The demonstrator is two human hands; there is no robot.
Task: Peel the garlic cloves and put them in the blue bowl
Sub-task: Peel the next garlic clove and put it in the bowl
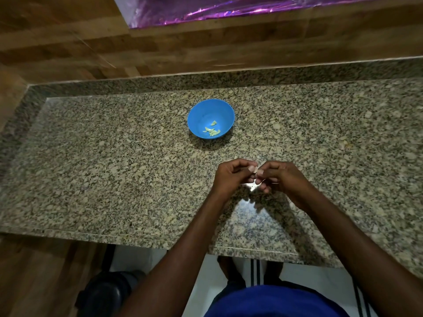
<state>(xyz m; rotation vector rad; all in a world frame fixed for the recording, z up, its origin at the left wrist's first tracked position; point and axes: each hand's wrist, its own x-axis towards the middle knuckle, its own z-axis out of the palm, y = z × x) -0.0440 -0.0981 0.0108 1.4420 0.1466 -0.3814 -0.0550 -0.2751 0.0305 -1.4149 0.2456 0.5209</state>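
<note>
Two hands working a garlic clove above a granite counter

The left hand (231,173) and right hand (278,177) meet fingertip to fingertip, curled fingers pinching one garlic clove (254,169) between them. Beyond sits the blue bowl (210,121), well apart, holding several peeled cloves (212,131)

— How is the light?
— Dim and warm, coming from overhead. A white glare spot sits on the polished tabletop (114,156) just under the hands (254,177), and soft shadows of the forearms fall toward the near edge.
— Sharpness?
— Fair in the middle; the wooden wall (68,46) is smeared. Straight edges bow at the borders, and the purple foil (229,10) glints.
</note>
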